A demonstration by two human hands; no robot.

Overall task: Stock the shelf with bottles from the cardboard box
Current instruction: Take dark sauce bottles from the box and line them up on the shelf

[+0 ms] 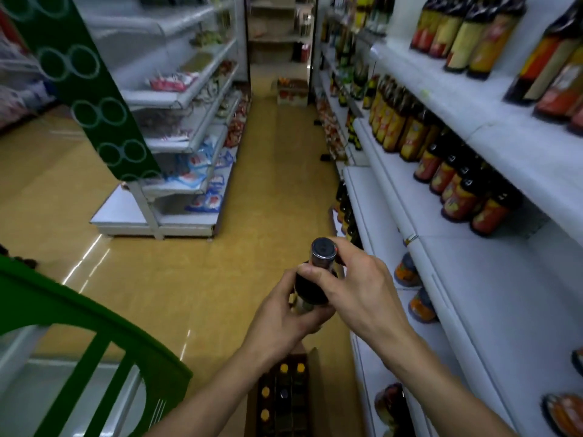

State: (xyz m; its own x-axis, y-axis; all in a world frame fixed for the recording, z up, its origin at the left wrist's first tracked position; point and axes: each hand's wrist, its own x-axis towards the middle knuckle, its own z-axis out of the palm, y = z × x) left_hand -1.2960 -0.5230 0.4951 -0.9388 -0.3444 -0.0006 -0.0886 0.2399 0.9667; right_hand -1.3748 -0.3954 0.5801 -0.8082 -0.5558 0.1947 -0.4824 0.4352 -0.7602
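— Two hands on one bottle (321, 252)?
— Yes. Its dark body is gripped from below by the left hand (284, 313), and its neck is wrapped by the right hand (356, 285). It is held cap-up over the aisle floor, near the white shelf (504, 310).
— And the cardboard box (315, 380)?
— It is seen open on the floor beneath the forearms, with more capped bottles (284, 369) packed inside.

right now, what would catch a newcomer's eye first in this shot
A dark bottle gripped by the left hand and right hand, low centre. Below the wrists, an open cardboard box holding more bottles; along the right, white shelves lined with labelled bottles.
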